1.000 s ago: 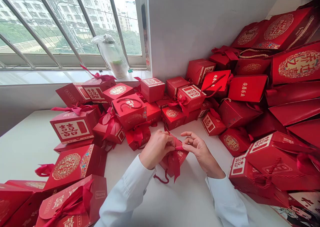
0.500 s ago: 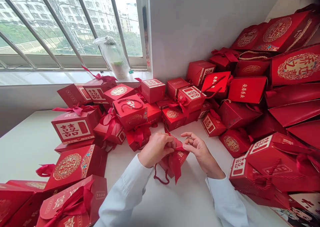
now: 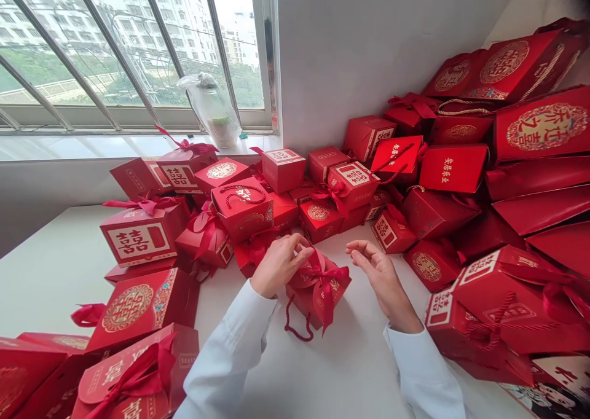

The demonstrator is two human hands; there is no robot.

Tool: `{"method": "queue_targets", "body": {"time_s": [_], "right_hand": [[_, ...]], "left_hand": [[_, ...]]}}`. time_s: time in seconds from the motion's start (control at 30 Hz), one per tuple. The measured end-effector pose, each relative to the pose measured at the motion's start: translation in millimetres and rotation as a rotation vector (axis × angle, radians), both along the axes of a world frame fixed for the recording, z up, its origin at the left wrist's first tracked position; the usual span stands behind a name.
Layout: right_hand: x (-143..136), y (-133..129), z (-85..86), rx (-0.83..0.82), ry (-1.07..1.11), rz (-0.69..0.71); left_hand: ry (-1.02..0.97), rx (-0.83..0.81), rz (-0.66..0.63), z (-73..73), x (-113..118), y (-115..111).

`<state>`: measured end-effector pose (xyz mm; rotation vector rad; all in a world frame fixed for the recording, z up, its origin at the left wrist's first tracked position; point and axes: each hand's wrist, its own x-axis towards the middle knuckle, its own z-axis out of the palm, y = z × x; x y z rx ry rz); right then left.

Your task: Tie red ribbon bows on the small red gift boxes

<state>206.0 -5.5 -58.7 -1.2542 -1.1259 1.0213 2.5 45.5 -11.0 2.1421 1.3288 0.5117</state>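
Note:
A small red gift box (image 3: 306,299) with gold lettering stands on the white table between my hands. A red ribbon (image 3: 326,278) is tied in a knot across its top, one tail hanging down the front. From its left side a dark red cord handle (image 3: 297,333) droops onto the table. My left hand (image 3: 281,264) is at the box's upper left, fingers loosely bent and apart, by the ribbon; whether the fingertips touch it I cannot tell. Off to the right of the box, my right hand (image 3: 380,281) is open, holding nothing.
Several red boxes (image 3: 242,210) are stacked behind and to the left. Larger red gift bags (image 3: 541,124) pile up along the right. On the window sill stands a cup in a plastic bag (image 3: 219,115). The white table (image 3: 295,388) shows in front of the box.
Both hands have let go of the ribbon, which now shows a finished knot on top. The right hand has drawn slightly right, the left slightly up and left.

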Motion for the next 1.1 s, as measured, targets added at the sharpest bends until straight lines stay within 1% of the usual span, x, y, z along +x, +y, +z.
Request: {"method": "queue_targets", "body": {"time_s": [0.07, 0.13, 0.27, 0.33, 0.43, 0.57, 0.67, 0.77, 0.83, 0.9, 0.97, 1.03, 1.1], "right_hand": [[0, 1, -0.9, 0.004, -0.029, 0.032], [0, 0, -0.7, -0.01, -0.084, 0.081], [-1, -2, 2.2, -0.035, -0.265, 0.166], [-2, -3, 2.1, -0.035, -0.32, 0.192], [-1, -3, -2.7, -0.035, -0.262, 0.19], [6, -2, -12.1, -0.036, -0.169, 0.116], [13, -4, -16.2, -0.081, -0.165, 0.111], [16, -10, -18.4, -0.15, -0.182, 0.2], [16, -14, -19.9, -0.179, -0.168, 0.258], [17, -16, -21.8, -0.188, -0.122, 0.286], [20, -16, -23.7, -0.194, -0.074, 0.296], [25, -13, -25.1, -0.194, -0.08, 0.281], [29, -9, -26.0, -0.172, -0.13, 0.241]], "left_hand": [[-0.01, -0.029, -0.015, -2.5, 4, 1], [-0.025, -0.033, -0.001, -3.6, 7, 2], [-0.042, -0.037, 0.014, -4.0, 9, 3], [-0.048, -0.043, 0.019, -4.9, 9, 4], [-0.053, -0.046, 0.049, -7.6, 9, 6], [-0.054, -0.037, 0.11, -6.5, 9, 4], [0.003, 0.009, 0.134, 2.3, 8, -7], [0.162, 0.035, 0.074, 12.6, 9, -26], [0.251, 0.009, 0.017, 16.3, 12, -38], [0.31, -0.03, -0.029, 16.9, 17, -47], [0.359, -0.056, -0.041, 15.1, 22, -54], [0.38, -0.054, -0.02, 11.9, 26, -58], [0.362, -0.031, 0.013, 8.3, 28, -62]]}}
